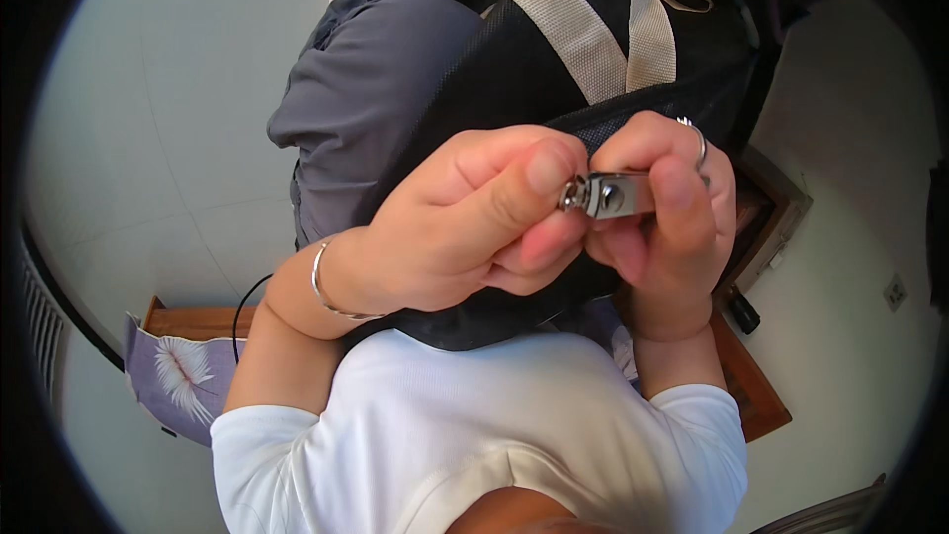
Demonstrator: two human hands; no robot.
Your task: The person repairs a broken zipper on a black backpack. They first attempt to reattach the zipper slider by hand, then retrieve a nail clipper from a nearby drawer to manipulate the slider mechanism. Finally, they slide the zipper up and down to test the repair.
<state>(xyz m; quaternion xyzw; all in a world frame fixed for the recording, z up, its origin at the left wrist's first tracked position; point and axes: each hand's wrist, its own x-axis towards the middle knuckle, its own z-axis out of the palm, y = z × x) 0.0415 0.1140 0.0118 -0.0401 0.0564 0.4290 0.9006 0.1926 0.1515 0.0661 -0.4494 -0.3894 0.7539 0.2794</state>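
In front of my chest, a small shiny silver nail clipper (618, 196) spans the gap between my two hands. My right hand (682, 208) is closed round its lever end, thumb and bent fingers gripping it; a ring shows on one finger. My left hand (484, 203) is curled, its thumb pressing beside a small round metal piece (572, 194) at the clipper's other end. How that piece joins the clipper is hard to make out. A thin silver bangle (318, 277) circles my left wrist.
A black bag (524, 69) with beige woven straps (568, 25) lies over my lap, beside grey trousers (376, 69). Purple feather-print cloth (178, 371) covers a wooden edge at the left. Brown wooden furniture (756, 376) stands at the right, near a wall socket (895, 292).
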